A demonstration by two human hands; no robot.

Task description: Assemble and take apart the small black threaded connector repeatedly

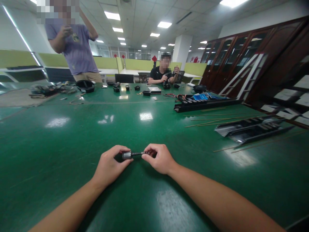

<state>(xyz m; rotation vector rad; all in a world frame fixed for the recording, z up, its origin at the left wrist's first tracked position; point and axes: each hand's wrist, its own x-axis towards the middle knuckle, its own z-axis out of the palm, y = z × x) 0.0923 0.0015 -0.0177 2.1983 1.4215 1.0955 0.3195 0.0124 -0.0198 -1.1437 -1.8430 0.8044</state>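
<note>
Between thumb and fingers, my left hand (109,166) grips a silver cylinder that looks like a small motor (126,155). A thin dark shaft (137,153) extends from its right end, lying roughly level just above or on the green table. My right hand (159,158) pinches the far end of that shaft, and the fingers partly hide the tip. Whether a separate small piece sits in the right fingertips cannot be made out. Both hands are close together at the near middle of the table.
The green table (79,138) spreads all around. Black metal channels (256,129) and thin brass-coloured rods (212,122) lie at right. Small black boxes (146,93) and a black round bin (85,86) stand at the back. One person (72,48) stands behind; another (158,75) sits holding a drill.
</note>
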